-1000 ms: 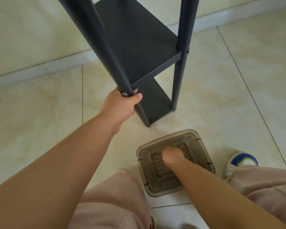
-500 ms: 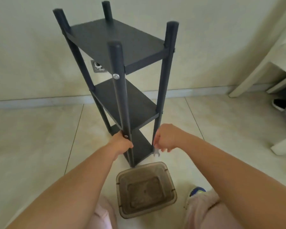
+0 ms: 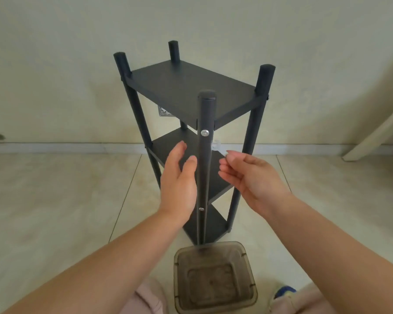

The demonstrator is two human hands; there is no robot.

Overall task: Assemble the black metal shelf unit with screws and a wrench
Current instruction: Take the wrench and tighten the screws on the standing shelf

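Note:
The black metal shelf unit point(image 3: 191, 87) stands upright on the tiled floor with three shelves and four posts. Its near post point(image 3: 204, 168) carries a silver screw point(image 3: 205, 132) just under the top shelf and a smaller screw point(image 3: 201, 209) lower down. My left hand point(image 3: 179, 182) is open, palm facing the near post from the left, fingers straight and just beside it. My right hand point(image 3: 252, 177) is on the post's right, pinching a small, blurred silver wrench point(image 3: 217, 147) between thumb and fingertips, a little below the upper screw.
A translucent brown plastic container point(image 3: 179, 282) sits on the floor right in front of the shelf's base, between my knees in pink trousers. A blue and white shoe point(image 3: 284, 291) shows at the lower right. A white furniture leg point(image 3: 372, 137) leans at the right wall.
My left hand has let go of the near post and opened beside it, higher up. My right hand rose with the wrench to just below the upper screw. The view tilted upward.

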